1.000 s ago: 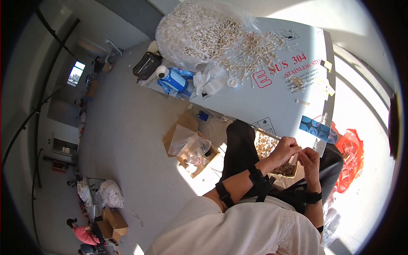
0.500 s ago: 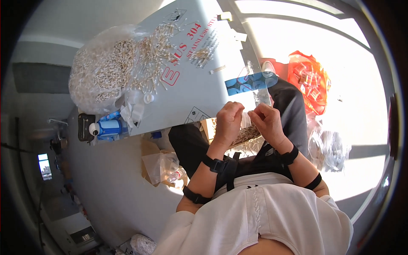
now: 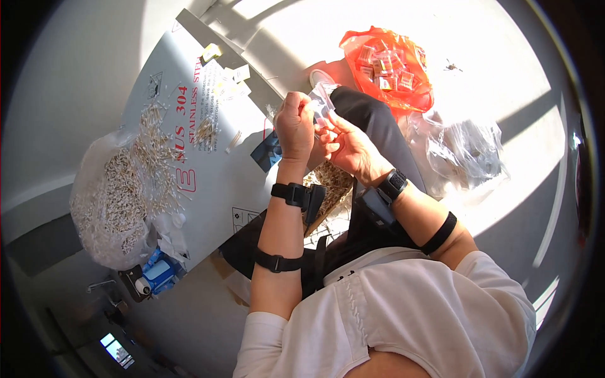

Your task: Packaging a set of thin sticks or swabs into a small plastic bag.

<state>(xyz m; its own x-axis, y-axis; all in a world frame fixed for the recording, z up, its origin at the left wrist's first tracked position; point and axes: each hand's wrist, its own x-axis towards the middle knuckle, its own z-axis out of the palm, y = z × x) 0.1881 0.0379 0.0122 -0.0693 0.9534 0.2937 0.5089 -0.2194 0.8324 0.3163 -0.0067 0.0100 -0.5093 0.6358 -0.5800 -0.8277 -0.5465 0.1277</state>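
Note:
Both my hands are raised over my lap beside the table's near right edge. A small clear plastic packet (image 3: pixel 322 104) stands up between them, catching the sunlight; whether it is a bag or a box I cannot make out. My right hand (image 3: pixel 354 150) grips its lower end with thumb and fingertips, palm partly turned up. Closed in a fist, my left hand (image 3: pixel 295 129) has its thumb side against or close to the packet; whatever its fingers hold is hidden. Loose cotton swabs (image 3: pixel 154 142) lie spread on the table's far left.
A large clear bag of cotton swabs (image 3: pixel 116 201) sits on the metal-topped table (image 3: pixel 220 183), near a blue bottle (image 3: pixel 159 274). Small yellow-white boxes (image 3: pixel 236 75) lie at its far edge. A red bag of small boxes (image 3: pixel 391 69) and a clear plastic bag (image 3: pixel 463 151) rest on the floor.
My view has swung to the right. Both hands have come up; the right hand has turned palm-up, and the clear packet now shows between them. The blue strip is now mostly hidden behind my left hand.

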